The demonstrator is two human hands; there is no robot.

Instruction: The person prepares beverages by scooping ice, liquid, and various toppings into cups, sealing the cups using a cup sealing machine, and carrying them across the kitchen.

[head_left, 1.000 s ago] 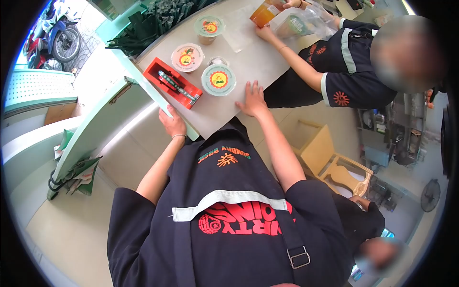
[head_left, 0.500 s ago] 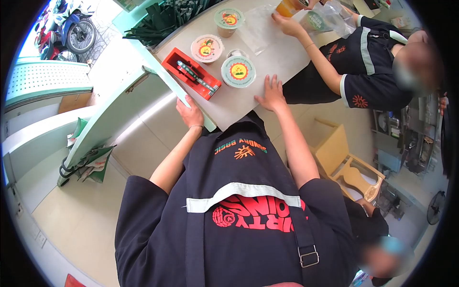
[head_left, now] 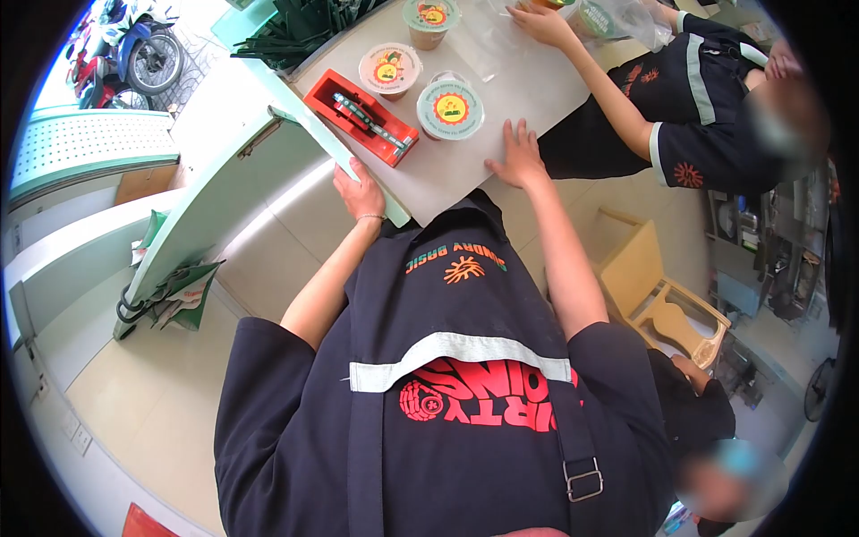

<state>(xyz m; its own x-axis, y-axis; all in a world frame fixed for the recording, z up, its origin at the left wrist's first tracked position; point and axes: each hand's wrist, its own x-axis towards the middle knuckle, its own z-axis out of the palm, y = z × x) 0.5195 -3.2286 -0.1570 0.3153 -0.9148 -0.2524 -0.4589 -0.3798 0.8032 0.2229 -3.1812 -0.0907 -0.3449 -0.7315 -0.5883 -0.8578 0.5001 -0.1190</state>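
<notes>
Since the earlier picture my view has shifted a little, so the counter [head_left: 535, 89] sits higher in it, while my left hand [head_left: 361, 192] and right hand [head_left: 519, 161] keep almost the same places. The counter is pale, and at its right side a co-worker [head_left: 716, 134] in dark clothes reaches over it. Lower, on the floor, stands a wooden chair [head_left: 633, 262]. My right hand is free of any object, its fingers spread on the counter top. My left hand grasps the green edge [head_left: 395, 210], the fingers partly bent. Near this hand, on the counter, lies the red holder [head_left: 358, 125] with a banded bar inside. Beside it stand three sealed cups [head_left: 450, 109], apart from my hands.
</notes>
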